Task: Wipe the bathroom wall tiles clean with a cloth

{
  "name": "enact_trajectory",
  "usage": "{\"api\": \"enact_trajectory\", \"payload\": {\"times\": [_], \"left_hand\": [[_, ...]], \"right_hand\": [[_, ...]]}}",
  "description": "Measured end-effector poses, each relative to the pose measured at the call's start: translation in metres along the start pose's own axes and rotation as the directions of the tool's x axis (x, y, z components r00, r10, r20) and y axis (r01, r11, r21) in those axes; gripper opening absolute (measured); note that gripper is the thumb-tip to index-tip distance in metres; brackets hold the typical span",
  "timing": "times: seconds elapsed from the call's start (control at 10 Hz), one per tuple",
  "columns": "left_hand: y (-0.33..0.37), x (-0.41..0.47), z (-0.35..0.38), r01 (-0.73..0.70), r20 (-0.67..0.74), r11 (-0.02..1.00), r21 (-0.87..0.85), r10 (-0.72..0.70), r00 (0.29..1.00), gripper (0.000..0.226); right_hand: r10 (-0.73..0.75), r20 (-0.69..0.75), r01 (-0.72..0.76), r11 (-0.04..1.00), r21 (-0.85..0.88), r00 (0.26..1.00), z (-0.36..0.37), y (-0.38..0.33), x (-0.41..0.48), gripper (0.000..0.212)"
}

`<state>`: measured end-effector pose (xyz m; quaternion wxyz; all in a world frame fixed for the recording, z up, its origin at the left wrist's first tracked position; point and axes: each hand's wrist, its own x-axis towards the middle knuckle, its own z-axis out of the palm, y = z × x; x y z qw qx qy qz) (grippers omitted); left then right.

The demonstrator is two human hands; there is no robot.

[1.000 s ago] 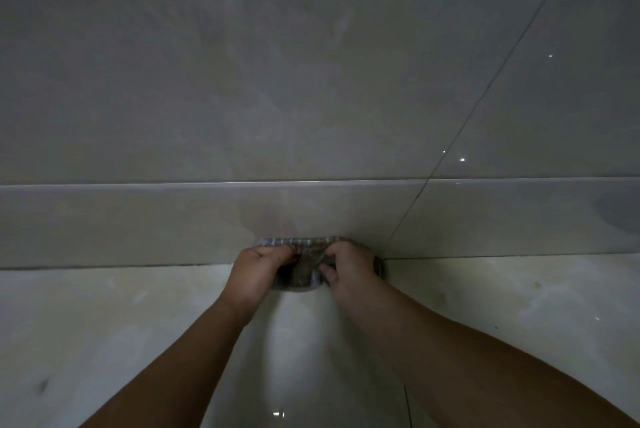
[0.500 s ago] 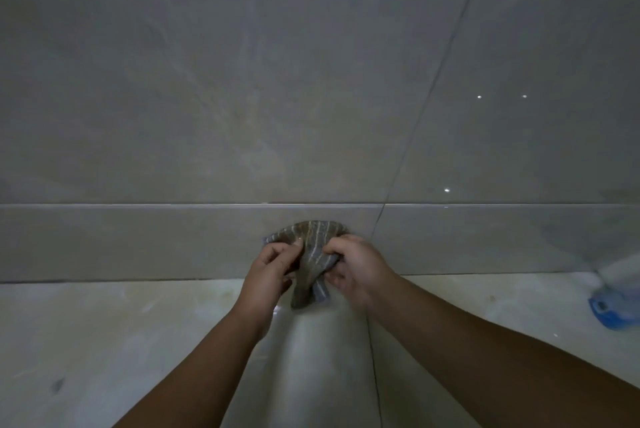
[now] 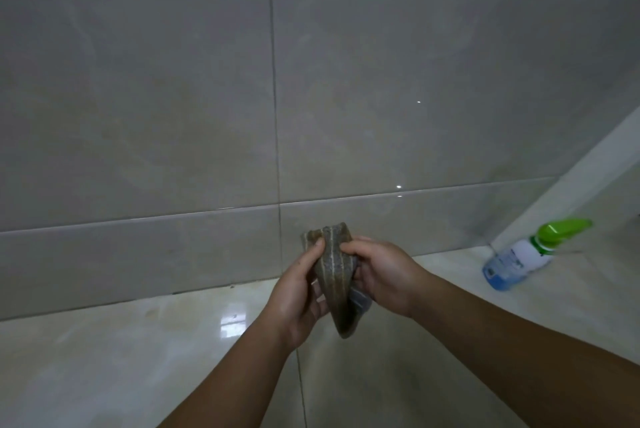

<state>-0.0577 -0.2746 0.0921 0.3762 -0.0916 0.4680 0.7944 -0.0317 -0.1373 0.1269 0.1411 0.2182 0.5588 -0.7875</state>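
Between the two hands, off the wall: cloth [image 3: 337, 280], striped, folded into a narrow bundle, its lower end hanging free below the palms. Left hand [image 3: 298, 292] closed on the cloth's left edge, thumb pressed on the upper fold. Right hand [image 3: 381, 275] closed on the right edge, fingers wrapped behind. Wall tiles [image 3: 173, 98] lie beyond both hands, not touched by the cloth. Spray bottle [image 3: 519, 256], green cap, lies on its side on the floor [image 3: 121, 358], well right of the right hand.

Judgement: cloth is being refolded, not wiping.

Risks: the loose lower end could slip out if either hold slackens, dropping the cloth. A soiled face turned outward would smear the tiles. Glossy floor may be slippery.
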Motion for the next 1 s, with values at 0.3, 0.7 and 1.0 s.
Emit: {"api": "enact_trajectory", "payload": {"times": [0.3,0.7,1.0], "left_hand": [[-0.039,0.025,0.031,0.014,-0.087,1.000,-0.015,-0.016,0.996,0.029],[-0.076,0.047,0.034,0.156,-0.129,0.821,0.550,-0.101,0.987,0.040],[-0.083,0.055,0.048,0.057,-0.064,0.758,0.650,-0.020,0.998,0.033]], "right_hand": [[0.013,-0.218,-0.107,0.898,-0.426,0.976,-0.063,0.028,-0.005,0.071],[-0.159,-0.681,-0.409,0.695,-0.592,0.715,-0.190,0.065,-0.027,0.042],[-0.237,-0.575,-0.446,0.429,-0.785,0.783,-0.211,0.086,-0.010,0.078]]}}
